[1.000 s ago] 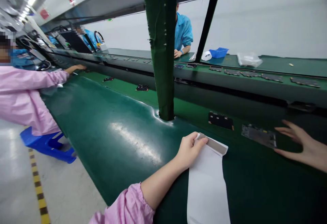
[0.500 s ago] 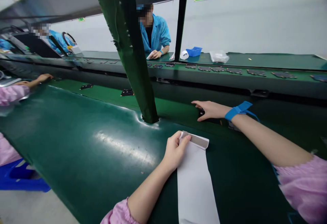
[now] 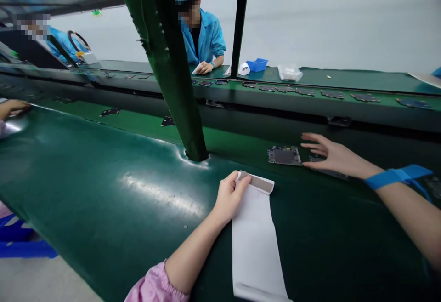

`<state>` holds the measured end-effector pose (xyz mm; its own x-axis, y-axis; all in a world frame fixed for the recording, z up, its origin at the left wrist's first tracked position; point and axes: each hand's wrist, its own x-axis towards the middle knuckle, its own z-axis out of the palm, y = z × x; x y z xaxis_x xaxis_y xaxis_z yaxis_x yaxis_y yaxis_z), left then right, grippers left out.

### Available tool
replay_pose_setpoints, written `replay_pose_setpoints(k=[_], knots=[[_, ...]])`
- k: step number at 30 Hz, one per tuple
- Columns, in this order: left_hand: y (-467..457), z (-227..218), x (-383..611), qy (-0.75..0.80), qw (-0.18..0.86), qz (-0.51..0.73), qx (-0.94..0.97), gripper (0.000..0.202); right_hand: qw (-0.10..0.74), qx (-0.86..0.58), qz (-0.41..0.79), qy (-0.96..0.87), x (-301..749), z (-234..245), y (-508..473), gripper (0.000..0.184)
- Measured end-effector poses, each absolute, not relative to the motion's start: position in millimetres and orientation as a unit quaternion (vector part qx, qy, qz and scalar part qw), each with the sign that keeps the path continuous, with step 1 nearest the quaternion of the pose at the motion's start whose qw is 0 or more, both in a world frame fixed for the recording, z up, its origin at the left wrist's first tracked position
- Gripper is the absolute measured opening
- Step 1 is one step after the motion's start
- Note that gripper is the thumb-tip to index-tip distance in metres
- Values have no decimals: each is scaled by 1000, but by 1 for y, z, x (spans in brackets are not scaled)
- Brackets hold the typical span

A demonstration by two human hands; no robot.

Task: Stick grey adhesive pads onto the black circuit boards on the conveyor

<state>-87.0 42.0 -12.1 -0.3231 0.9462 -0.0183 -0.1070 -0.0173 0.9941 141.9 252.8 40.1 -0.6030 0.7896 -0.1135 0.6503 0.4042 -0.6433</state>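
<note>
Right of the green post [image 3: 170, 63], the left hand [image 3: 228, 196] pinches a white paper strip [image 3: 255, 242]; between post and spread right hand [image 3: 334, 157] lies a rectangular grey circuit board [image 3: 283, 156].

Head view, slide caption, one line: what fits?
Left hand pinching a white strip, right hand open beside a circuit board, at a green bench.

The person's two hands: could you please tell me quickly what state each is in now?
Left hand: closed, gripping the folded end of the white strip.
Right hand: open, fingers spread beside a circuit board, holding nothing visible.
</note>
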Motion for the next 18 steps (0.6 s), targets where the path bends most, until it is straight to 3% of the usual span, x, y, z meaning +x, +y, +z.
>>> replay_pose_setpoints(k=[2, 4, 6, 8, 12, 18], knots=[[42, -12, -87, 550, 434, 597, 392, 40, 98, -449, 294, -838, 149, 35, 247, 88], [41, -11, -87, 554, 426, 590, 403, 39, 129, -421, 268, -857, 140, 36, 230, 69], [41, -10, -87, 551, 421, 587, 418, 35, 166, -357, 282, -875, 116, 42, 206, 46], [40, -10, -87, 539, 421, 586, 436, 30, 170, -289, 320, -886, 87, 46, 181, 35], [40, -9, -87, 531, 419, 581, 453, 29, 146, -215, 389, -884, 49, 48, 156, 28], [41, -12, -88, 534, 428, 571, 452, 33, 149, -225, 437, -858, 47, 38, 158, 25]])
